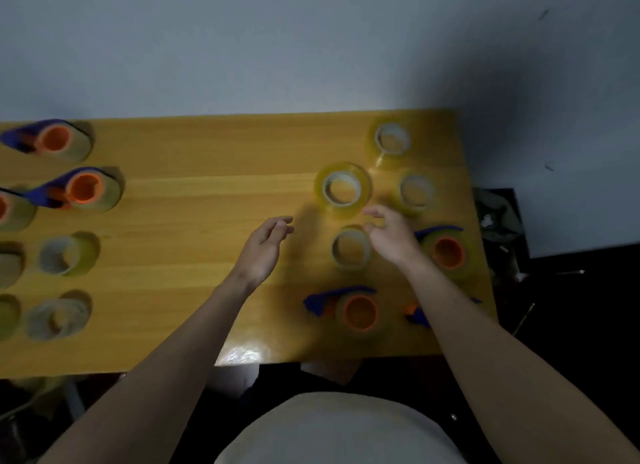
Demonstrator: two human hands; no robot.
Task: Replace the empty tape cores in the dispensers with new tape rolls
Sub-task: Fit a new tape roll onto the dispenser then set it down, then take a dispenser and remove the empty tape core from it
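Note:
Both hands hover empty over the right half of the wooden table (194,221). My left hand (263,249) has relaxed fingers and touches nothing. My right hand (391,235) is loosely curled above a thin tape core (350,250), not gripping it. Just beyond the fingers lies a full yellowish tape roll (343,189). Two more rolls (392,140) (416,191) lie farther right. Blue dispensers with orange hubs sit near me (358,311) and to the right (448,252); a third (417,313) is partly hidden by my right forearm. The picture is blurred.
Along the left side lie two blue dispensers with orange hubs (53,139) (83,188) and several loose rolls or cores (65,256) (57,318). A grey wall runs behind the table. Dark clutter (498,218) stands past the table's right edge.

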